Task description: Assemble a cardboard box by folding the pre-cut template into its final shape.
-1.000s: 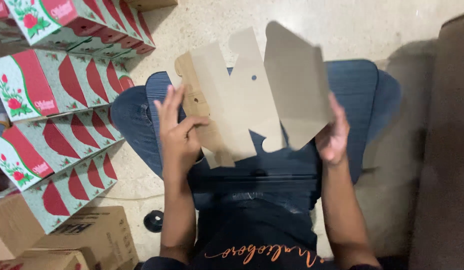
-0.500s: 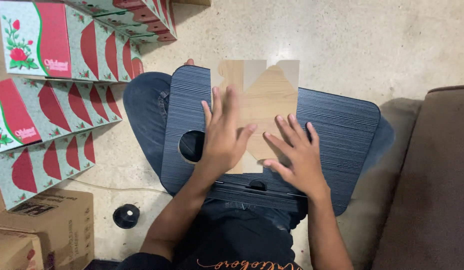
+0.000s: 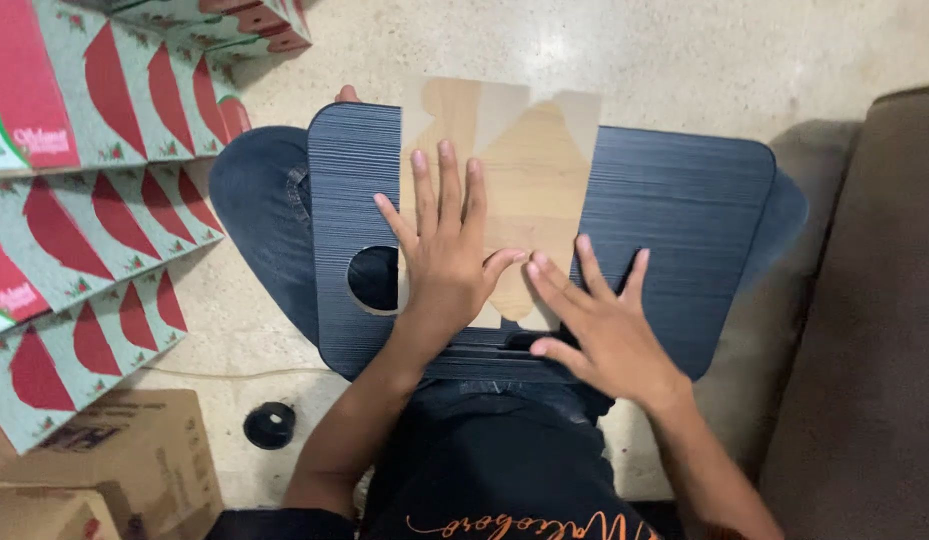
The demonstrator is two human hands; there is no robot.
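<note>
A flat brown cardboard box blank (image 3: 529,170) lies folded on a dark ribbed lap tray (image 3: 674,220) across my knees. My left hand (image 3: 442,255) presses flat on the cardboard's left half, fingers spread and pointing away from me. My right hand (image 3: 596,320) rests with fingers apart at the cardboard's near right corner, partly on the tray. Neither hand grips anything. The tray has a round cup hole (image 3: 374,280) just left of my left hand.
Stacks of flattened red, green and white printed cartons (image 3: 94,190) cover the floor at the left. Brown shipping boxes (image 3: 104,470) sit at the lower left, with a small black round object (image 3: 270,424) beside them. A brown sofa (image 3: 874,330) stands at the right.
A second ago both hands held the cardboard blank open in the air. It has since been folded flat and laid on the tray, and both hands now press on it.
</note>
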